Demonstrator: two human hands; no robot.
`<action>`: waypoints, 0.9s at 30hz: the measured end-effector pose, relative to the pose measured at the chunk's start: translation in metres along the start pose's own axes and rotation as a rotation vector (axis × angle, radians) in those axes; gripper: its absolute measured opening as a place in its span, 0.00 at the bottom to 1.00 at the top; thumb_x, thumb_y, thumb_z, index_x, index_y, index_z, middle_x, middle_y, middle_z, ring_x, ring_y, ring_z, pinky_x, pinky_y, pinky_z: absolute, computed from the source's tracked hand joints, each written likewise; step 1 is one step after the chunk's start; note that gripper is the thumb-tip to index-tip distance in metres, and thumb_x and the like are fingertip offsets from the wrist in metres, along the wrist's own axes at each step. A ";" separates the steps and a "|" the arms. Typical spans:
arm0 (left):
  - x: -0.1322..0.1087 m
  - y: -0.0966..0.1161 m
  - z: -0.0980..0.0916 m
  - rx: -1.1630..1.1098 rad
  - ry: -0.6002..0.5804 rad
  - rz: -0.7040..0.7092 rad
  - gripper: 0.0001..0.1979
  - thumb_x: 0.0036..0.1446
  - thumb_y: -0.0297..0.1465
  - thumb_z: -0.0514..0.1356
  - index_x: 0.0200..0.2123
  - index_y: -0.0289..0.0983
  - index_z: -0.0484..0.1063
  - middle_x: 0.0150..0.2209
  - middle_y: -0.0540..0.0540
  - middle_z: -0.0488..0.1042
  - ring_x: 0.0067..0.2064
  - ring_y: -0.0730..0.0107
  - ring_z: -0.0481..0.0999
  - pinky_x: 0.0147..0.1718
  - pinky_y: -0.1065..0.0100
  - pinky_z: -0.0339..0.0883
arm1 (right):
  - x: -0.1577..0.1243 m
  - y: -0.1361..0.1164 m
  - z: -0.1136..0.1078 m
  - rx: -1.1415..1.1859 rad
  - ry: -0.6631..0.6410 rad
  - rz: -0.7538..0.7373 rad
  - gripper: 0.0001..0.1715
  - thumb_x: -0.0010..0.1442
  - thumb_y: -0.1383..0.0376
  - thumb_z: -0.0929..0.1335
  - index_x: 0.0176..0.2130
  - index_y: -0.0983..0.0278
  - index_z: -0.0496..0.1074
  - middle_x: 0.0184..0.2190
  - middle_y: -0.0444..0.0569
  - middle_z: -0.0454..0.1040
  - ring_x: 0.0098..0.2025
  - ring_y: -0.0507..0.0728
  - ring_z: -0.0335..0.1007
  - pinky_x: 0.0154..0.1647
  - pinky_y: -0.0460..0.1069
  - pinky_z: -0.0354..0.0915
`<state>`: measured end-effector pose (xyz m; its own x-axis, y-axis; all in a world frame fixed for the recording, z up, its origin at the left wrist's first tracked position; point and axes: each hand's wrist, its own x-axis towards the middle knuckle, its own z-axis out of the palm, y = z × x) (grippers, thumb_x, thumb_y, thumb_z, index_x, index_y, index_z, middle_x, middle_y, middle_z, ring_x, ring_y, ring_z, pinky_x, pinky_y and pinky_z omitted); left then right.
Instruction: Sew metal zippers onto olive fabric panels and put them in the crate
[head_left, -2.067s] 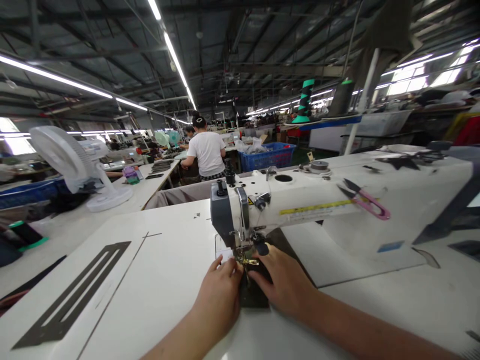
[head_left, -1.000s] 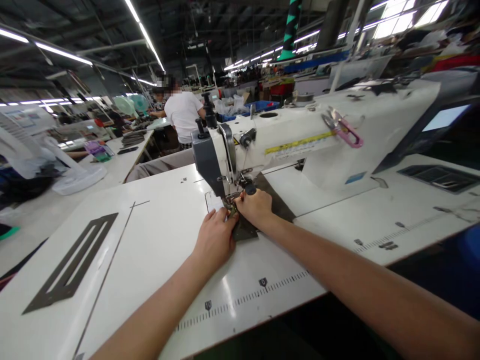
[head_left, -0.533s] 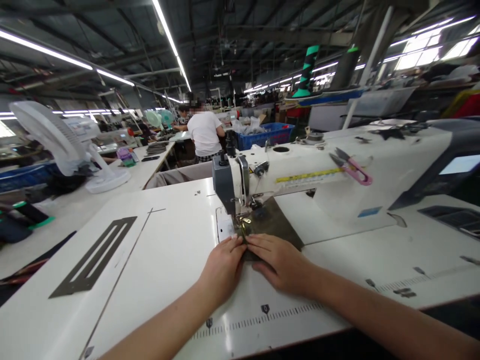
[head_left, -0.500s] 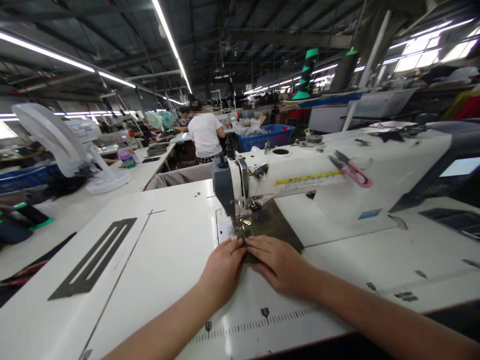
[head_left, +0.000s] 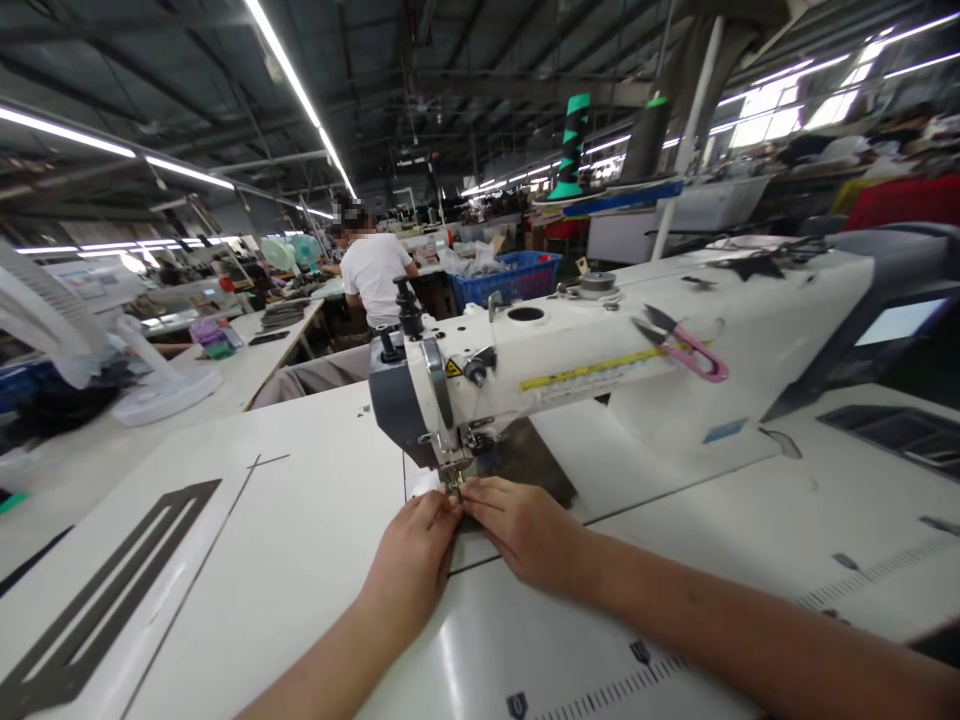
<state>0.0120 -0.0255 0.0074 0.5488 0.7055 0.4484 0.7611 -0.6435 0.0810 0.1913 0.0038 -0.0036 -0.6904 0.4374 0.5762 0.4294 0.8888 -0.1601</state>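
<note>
Dark olive fabric [head_left: 525, 462] lies under the needle area of a white sewing machine [head_left: 585, 350]. My left hand [head_left: 412, 550] is beside the presser foot, with its closed fingertips pinching at the fabric's near left edge. From the right, my right hand [head_left: 529, 525] presses its fingers together on the same fabric, fingertips almost touching those of the left. A small brass-coloured piece [head_left: 455, 480] shows at the presser foot, just beyond the fingertips. The fingers partly cover the fabric's near edge.
A slotted dark template [head_left: 112, 590] lies at the left on the white table [head_left: 300, 540]. Pink-handled snips [head_left: 682, 345] rest on the machine arm. A white fan [head_left: 165, 385] stands at far left. A person in a white shirt [head_left: 375, 275] is beyond, near a blue basket [head_left: 506, 278].
The view has shifted, so the machine and table appear further left. Both hands stay at the fabric, now closer to the presser foot, and less of the brass-coloured piece shows.
</note>
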 end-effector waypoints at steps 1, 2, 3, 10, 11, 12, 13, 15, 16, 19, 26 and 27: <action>0.000 -0.001 -0.001 -0.004 -0.004 -0.017 0.12 0.59 0.23 0.47 0.39 0.34 0.70 0.36 0.41 0.71 0.37 0.63 0.73 0.38 0.62 0.72 | 0.000 0.001 0.002 -0.007 0.003 0.009 0.18 0.57 0.75 0.59 0.44 0.77 0.71 0.44 0.58 0.73 0.46 0.60 0.67 0.52 0.51 0.63; 0.000 -0.001 -0.002 -0.016 -0.012 -0.033 0.12 0.59 0.24 0.48 0.39 0.35 0.70 0.36 0.42 0.71 0.37 0.63 0.73 0.38 0.62 0.72 | 0.000 0.000 0.003 -0.013 0.005 0.021 0.17 0.57 0.75 0.60 0.44 0.77 0.71 0.44 0.58 0.73 0.46 0.60 0.67 0.51 0.51 0.63; 0.000 -0.001 -0.003 -0.040 -0.026 -0.048 0.12 0.58 0.24 0.48 0.40 0.36 0.69 0.37 0.42 0.70 0.37 0.64 0.73 0.38 0.63 0.71 | -0.001 -0.001 0.003 -0.018 0.007 0.032 0.17 0.57 0.74 0.60 0.44 0.76 0.71 0.44 0.59 0.72 0.46 0.60 0.67 0.50 0.51 0.64; 0.002 -0.001 -0.014 0.027 -0.058 -0.207 0.13 0.52 0.31 0.61 0.41 0.35 0.66 0.38 0.43 0.70 0.39 0.61 0.72 0.38 0.62 0.69 | 0.019 0.001 -0.016 0.006 -0.124 0.324 0.11 0.59 0.67 0.64 0.35 0.63 0.76 0.31 0.47 0.77 0.34 0.56 0.73 0.37 0.48 0.67; 0.005 -0.002 -0.014 0.104 -0.072 -0.210 0.10 0.53 0.31 0.60 0.38 0.34 0.67 0.35 0.44 0.71 0.36 0.61 0.72 0.35 0.62 0.69 | 0.025 0.003 -0.019 0.003 -0.148 0.348 0.10 0.59 0.66 0.64 0.32 0.62 0.76 0.29 0.46 0.77 0.32 0.56 0.73 0.35 0.48 0.67; 0.007 -0.002 -0.014 0.169 -0.090 -0.203 0.06 0.54 0.31 0.59 0.34 0.34 0.67 0.32 0.45 0.71 0.33 0.62 0.72 0.33 0.62 0.69 | 0.029 0.003 -0.022 -0.004 -0.162 0.351 0.10 0.58 0.65 0.65 0.30 0.62 0.76 0.27 0.46 0.77 0.31 0.56 0.73 0.33 0.48 0.67; 0.009 -0.002 -0.013 0.216 -0.108 -0.185 0.04 0.55 0.30 0.58 0.31 0.34 0.68 0.29 0.45 0.71 0.31 0.62 0.72 0.31 0.63 0.68 | 0.031 0.003 -0.023 -0.011 -0.169 0.343 0.10 0.58 0.66 0.66 0.29 0.62 0.77 0.27 0.47 0.77 0.31 0.56 0.74 0.32 0.48 0.68; 0.010 -0.001 -0.012 0.245 -0.140 -0.122 0.05 0.56 0.28 0.55 0.29 0.35 0.68 0.28 0.46 0.71 0.29 0.63 0.71 0.31 0.63 0.68 | 0.028 -0.003 -0.020 -0.021 -0.188 0.324 0.08 0.56 0.68 0.66 0.30 0.64 0.77 0.30 0.49 0.78 0.34 0.58 0.74 0.36 0.49 0.68; 0.009 0.001 -0.011 0.240 -0.156 -0.089 0.05 0.56 0.26 0.55 0.29 0.35 0.69 0.28 0.46 0.71 0.29 0.63 0.71 0.31 0.63 0.68 | 0.024 -0.007 -0.017 -0.032 -0.190 0.306 0.08 0.55 0.70 0.66 0.33 0.66 0.76 0.33 0.52 0.78 0.37 0.60 0.74 0.39 0.51 0.68; 0.003 0.007 -0.010 0.248 -0.182 -0.026 0.05 0.55 0.22 0.54 0.32 0.33 0.69 0.30 0.44 0.72 0.30 0.63 0.72 0.33 0.63 0.68 | 0.005 -0.018 -0.005 -0.128 -0.123 0.171 0.14 0.56 0.73 0.64 0.41 0.74 0.74 0.43 0.60 0.73 0.47 0.62 0.69 0.49 0.52 0.65; 0.006 0.002 -0.006 0.279 -0.146 -0.003 0.04 0.54 0.21 0.55 0.31 0.33 0.69 0.29 0.44 0.71 0.29 0.63 0.71 0.32 0.62 0.69 | 0.000 -0.009 0.010 -0.223 0.061 0.009 0.14 0.58 0.74 0.61 0.39 0.78 0.73 0.39 0.61 0.75 0.42 0.61 0.72 0.47 0.51 0.68; 0.008 -0.001 -0.004 0.278 -0.127 -0.001 0.04 0.54 0.21 0.55 0.30 0.33 0.69 0.28 0.45 0.71 0.28 0.63 0.71 0.31 0.63 0.70 | 0.002 -0.007 0.011 -0.219 0.073 0.012 0.14 0.58 0.75 0.61 0.39 0.77 0.73 0.39 0.60 0.75 0.42 0.61 0.72 0.46 0.51 0.68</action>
<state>0.0143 -0.0209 0.0144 0.5737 0.7488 0.3319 0.8173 -0.5496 -0.1730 0.1806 -0.0004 -0.0097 -0.6441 0.4291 0.6332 0.5587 0.8294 0.0062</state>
